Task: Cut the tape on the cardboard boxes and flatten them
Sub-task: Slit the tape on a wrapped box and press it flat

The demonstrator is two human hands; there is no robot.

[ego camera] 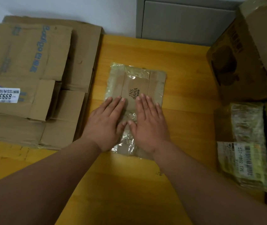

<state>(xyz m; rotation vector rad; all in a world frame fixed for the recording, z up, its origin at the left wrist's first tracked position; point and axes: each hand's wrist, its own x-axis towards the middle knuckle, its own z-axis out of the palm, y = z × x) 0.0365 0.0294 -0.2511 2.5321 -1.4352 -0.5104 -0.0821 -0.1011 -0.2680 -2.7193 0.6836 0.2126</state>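
L hand & R hand: fingers straight, palms pressing flattened taped box on yellow table; flat cardboard stack left; unopened boxes right

Flattened box between left stack, right boxes

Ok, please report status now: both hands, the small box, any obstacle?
Left hand and right hand open, pressing flat on small taped box. Box lies flattened on table. Nothing in the way.
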